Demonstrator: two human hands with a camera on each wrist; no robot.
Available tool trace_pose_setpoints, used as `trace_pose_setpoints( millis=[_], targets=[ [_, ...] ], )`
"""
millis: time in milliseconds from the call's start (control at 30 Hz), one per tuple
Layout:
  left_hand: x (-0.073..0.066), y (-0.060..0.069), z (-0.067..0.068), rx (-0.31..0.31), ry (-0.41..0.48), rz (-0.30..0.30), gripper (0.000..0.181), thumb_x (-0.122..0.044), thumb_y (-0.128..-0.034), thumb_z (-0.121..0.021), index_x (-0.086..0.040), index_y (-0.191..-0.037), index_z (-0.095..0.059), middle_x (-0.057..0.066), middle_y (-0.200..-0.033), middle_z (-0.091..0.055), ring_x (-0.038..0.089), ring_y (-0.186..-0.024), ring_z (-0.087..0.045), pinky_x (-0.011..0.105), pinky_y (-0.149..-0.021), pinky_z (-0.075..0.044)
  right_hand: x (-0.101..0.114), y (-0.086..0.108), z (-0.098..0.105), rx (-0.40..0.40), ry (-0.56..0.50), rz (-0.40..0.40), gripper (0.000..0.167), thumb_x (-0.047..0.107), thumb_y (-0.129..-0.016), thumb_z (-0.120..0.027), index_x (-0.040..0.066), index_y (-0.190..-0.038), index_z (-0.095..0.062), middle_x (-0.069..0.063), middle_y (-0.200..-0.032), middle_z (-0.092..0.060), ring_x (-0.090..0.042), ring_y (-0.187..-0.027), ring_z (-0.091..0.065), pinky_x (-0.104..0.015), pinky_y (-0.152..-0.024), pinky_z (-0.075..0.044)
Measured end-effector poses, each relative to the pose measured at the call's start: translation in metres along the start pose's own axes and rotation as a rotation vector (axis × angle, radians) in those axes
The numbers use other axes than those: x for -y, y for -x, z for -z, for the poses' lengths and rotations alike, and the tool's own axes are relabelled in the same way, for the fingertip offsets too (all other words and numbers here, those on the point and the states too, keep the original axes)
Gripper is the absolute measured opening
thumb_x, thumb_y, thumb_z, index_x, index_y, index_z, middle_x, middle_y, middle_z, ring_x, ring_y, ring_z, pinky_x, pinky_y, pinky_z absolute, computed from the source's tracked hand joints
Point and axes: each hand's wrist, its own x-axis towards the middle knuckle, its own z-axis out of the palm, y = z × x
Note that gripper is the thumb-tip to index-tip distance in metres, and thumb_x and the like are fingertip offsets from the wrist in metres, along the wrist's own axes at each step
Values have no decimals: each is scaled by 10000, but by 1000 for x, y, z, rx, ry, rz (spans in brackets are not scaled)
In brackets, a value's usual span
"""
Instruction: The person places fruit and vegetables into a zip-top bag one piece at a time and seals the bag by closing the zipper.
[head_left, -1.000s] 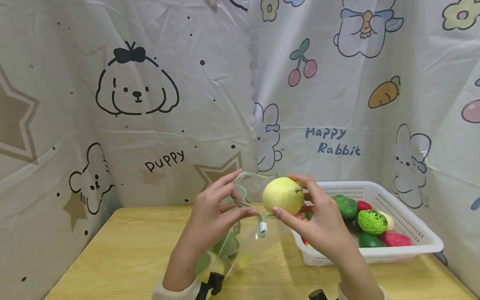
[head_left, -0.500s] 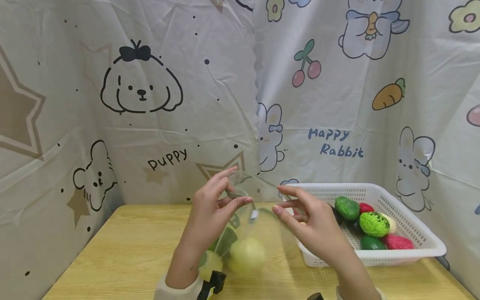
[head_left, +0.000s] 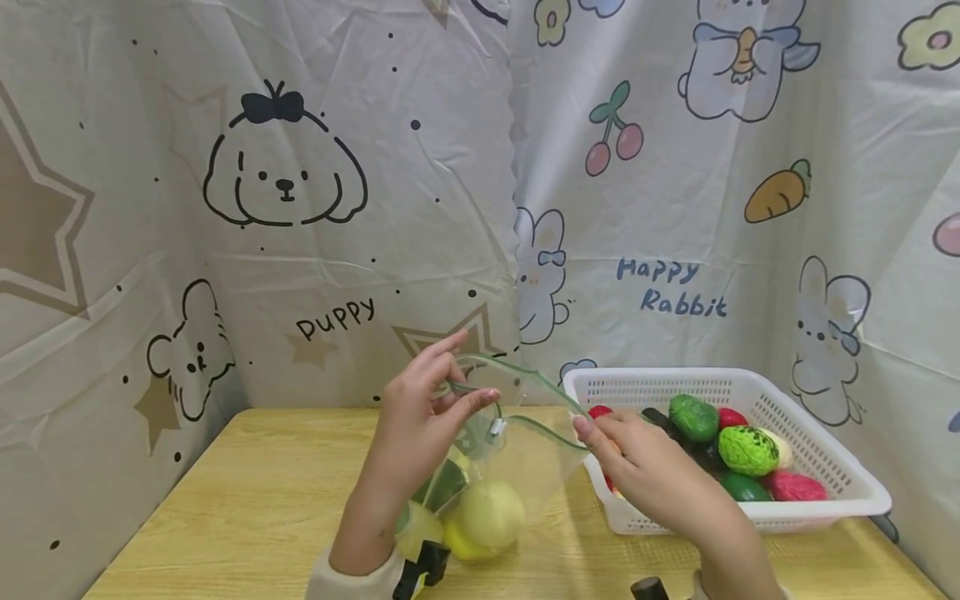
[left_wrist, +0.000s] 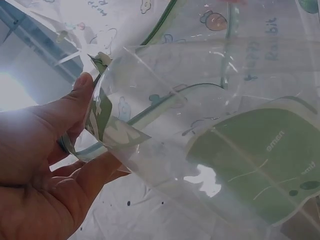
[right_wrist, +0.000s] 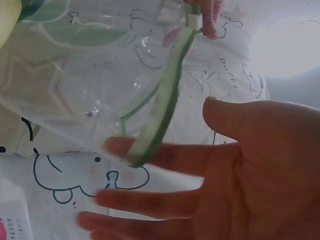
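Observation:
A clear zip bag (head_left: 551, 454) with a green-edged mouth and a white slider (head_left: 497, 428) stands on the table, its mouth spread. Inside it sit a pale yellow round fruit (head_left: 491, 512), a brighter yellow piece under it and a dark green one (head_left: 442, 485). My left hand (head_left: 427, 417) pinches the left side of the rim; the left wrist view shows a green printed label (left_wrist: 250, 155) on the bag. My right hand (head_left: 645, 458) is at the rim's right corner. In the right wrist view its fingers (right_wrist: 170, 202) are straight, one touching the green edge, the thumb apart.
A white perforated basket (head_left: 847, 492) stands on the right of the wooden table (head_left: 247, 500). It holds several fruit and vegetable pieces, among them a green one (head_left: 693, 417), a bright green one (head_left: 748, 450) and a pink one (head_left: 798, 485). A printed curtain (head_left: 420, 208) hangs behind.
The pale yellow fruit has gone from my right hand down into the bag. My right hand has let go of it and moved right toward the basket, along the bag's rim.

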Motion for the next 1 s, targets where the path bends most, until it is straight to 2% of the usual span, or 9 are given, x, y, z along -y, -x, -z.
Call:
trace_pose_setpoints(
  millis=[100, 200, 300, 400, 533, 667, 833, 933, 1000],
  targets=[
    [0, 0, 0, 6, -13, 2, 310, -129, -812, -834, -85, -741, -536, 105, -1483, -541, 347, -1223, -628, 234, -749, -599, -2, -5, -6, 101, -18, -76, 519, 502, -1075, -402, 107, -1099, -738, -21, -967, -677, -195, -985, -636, -481, -888, -528],
    [-1, 1, 4, 17, -33, 25, 302, -172, -844, -819, -95, -755, -541, 90, -1504, -521, 355, -1290, -579, 296, -812, -600, 2, -7, -10, 89, -81, -57, 449, 441, -1086, -420, 94, -1045, -702, -14, -871, -624, -154, -834, -597, -411, -784, -514],
    [-3, 2, 13, 25, -59, 78, 289, -237, -881, -792, -106, -779, -555, 75, -1541, -478, 368, -1386, -480, 381, -886, -582, 10, -6, -11, 24, -219, -10, 448, 405, -1102, -391, 75, -1219, -671, -50, -1100, -663, -121, -839, -636, -343, -798, -541],
    [-6, 3, 25, 20, -69, 133, 273, -280, -900, -773, -121, -803, -574, 43, -1572, -434, 224, -951, -692, 347, -863, -585, 18, -2, -9, -34, -395, 79, 483, 354, -1127, -297, 65, -1401, -569, -123, -1371, -588, -184, -963, -688, -336, -852, -571],
    [-9, 3, 39, -5, -45, 154, 247, -272, -910, -762, -122, -831, -582, -6, -1569, -436, 74, -449, -275, 240, -562, -430, 24, 0, -5, -92, -524, 218, 496, 307, -1136, -160, 214, -1566, -390, -50, -1561, -424, -262, -1218, -620, -488, -1008, -516],
    [-10, 3, 41, 11, -24, 171, 233, -284, -914, -755, -123, -848, -600, 0, -1556, -458, 44, -478, -337, 226, -501, -389, 24, 0, -4, -91, -531, 273, 503, 297, -1132, -113, 326, -1608, -271, 2, -1654, -247, -284, -1388, -483, -592, -1061, -445],
    [-12, 4, 35, 107, -6, 235, 222, -308, -921, -745, -136, -892, -609, 78, -1201, -637, 42, -517, -433, 218, -567, -442, 17, -4, -7, -71, -476, 288, 503, 268, -1133, -134, 265, -1620, -258, -35, -1672, -202, -301, -1448, -407, -393, -1047, -494],
    [-11, 4, 33, 113, 8, 224, 220, -273, -919, -754, -124, -889, -594, 71, -1020, -601, 90, -657, -591, 215, -611, -521, 14, -5, -8, -78, -447, 306, 491, 242, -1134, -162, 242, -1596, -329, -20, -1669, -224, -302, -1451, -399, -330, -1026, -497],
    [-10, 5, 33, 94, 8, 213, 233, -273, -915, -758, -113, -875, -594, 26, -1109, -626, 131, -977, -691, 269, -743, -595, 13, -5, -7, -103, -419, 315, 481, 224, -1135, -182, 229, -1567, -392, 0, -1660, -264, -308, -1481, -344, -381, -1040, -495]
  ],
)
